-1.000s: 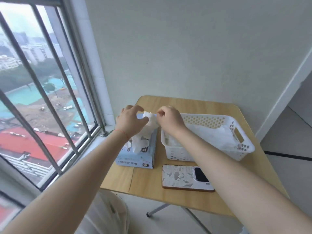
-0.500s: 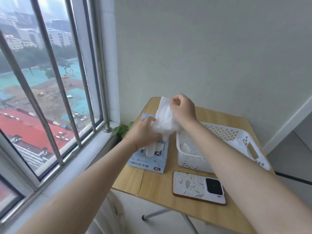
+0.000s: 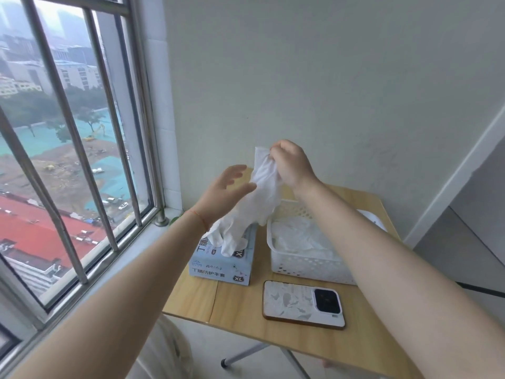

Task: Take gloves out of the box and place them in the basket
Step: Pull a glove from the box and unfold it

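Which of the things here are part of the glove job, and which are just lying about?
Part of the job:
- white glove, pinched by the right hand
- left hand, open beside it
- blue glove box
- white basket, gloves already inside

Lying about:
- phone, face down
- wooden table

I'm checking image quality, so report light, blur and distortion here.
Head view: soft daylight from the window, no hard shadows or glare; wide-angle bending of the bars; glove, box and phone sharp, both hands clear, left, right.
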A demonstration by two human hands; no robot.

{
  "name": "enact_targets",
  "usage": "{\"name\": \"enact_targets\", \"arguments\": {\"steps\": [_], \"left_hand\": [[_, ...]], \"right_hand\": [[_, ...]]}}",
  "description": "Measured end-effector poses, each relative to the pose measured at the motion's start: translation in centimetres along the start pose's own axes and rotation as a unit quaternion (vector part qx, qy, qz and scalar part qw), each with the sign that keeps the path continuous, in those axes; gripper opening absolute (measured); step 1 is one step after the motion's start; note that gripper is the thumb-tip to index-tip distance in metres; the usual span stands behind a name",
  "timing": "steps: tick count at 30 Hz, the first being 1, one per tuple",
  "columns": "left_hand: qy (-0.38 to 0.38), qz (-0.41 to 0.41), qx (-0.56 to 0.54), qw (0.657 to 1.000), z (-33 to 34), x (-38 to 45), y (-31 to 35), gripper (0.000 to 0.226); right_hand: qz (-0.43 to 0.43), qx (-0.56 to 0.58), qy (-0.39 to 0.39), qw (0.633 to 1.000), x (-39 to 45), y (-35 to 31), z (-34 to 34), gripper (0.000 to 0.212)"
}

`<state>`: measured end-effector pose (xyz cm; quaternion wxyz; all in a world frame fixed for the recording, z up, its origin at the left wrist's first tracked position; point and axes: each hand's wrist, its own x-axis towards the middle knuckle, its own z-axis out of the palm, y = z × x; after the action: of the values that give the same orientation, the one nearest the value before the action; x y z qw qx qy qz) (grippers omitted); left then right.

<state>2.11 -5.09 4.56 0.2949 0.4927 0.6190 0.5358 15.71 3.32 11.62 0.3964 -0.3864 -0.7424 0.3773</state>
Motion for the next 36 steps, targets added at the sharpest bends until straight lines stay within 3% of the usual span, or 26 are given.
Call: {"name": "enact_targets", "arguments": {"steps": [4,5,8,11,17,23,26,30,34,36], "left_hand": [[-0.063,0.013,-0.077,0.995,0.3,-0.1,3.2,0.013],[-0.065,0.02,-0.083,0.994,0.3,-0.2,3.7,0.009],[-0.083,0.017,-0.159,0.984,0.6,-0.5,4.8,0.009],[-0.162,-0.014,-0.191,0.968,1.4,-1.1,5.4,0.012],[-0.242,-0.09,-0.171,0.951,3.8,-1.7,5.3,0.067],[-0.315,-0.153,-0.125,0.928,3.6,-2.8,3.6,0.012],[-0.272,-0.161,-0.099,0.943,2.8,-2.7,2.6,0.014],[-0.125,-0.229,-0.152,0.953,1.8,-1.3,1.5,0.034],[-0.051,-0.173,0.054,0.982,3.9,-0.4,1.2,0.012],[-0.044,-0.118,0.128,0.984,5.5,0.5,1.1,0.019]], "right_hand": [[0.01,0.063,-0.012,0.998,-1.0,-1.1,-0.8,0.026],[0.014,0.08,0.006,0.997,-1.2,-1.2,-1.1,0.026],[0.045,0.147,0.074,0.985,-1.8,-1.3,-2.7,0.024],[0.059,0.155,0.095,0.982,-2.6,-1.1,-4.5,0.006],[0.076,0.132,0.057,0.987,-3.7,-0.8,-6.8,0.008],[0.137,0.107,0.056,0.983,-3.7,0.5,-7.0,0.005],[0.232,0.15,0.01,0.961,-3.9,1.6,-6.5,0.014],[0.287,0.164,-0.032,0.943,-3.9,3.3,-6.2,0.021],[0.318,0.132,-0.033,0.938,-4.6,5.3,-6.8,0.023],[0.326,0.094,-0.016,0.941,-5.1,6.6,-7.8,0.025]]}}
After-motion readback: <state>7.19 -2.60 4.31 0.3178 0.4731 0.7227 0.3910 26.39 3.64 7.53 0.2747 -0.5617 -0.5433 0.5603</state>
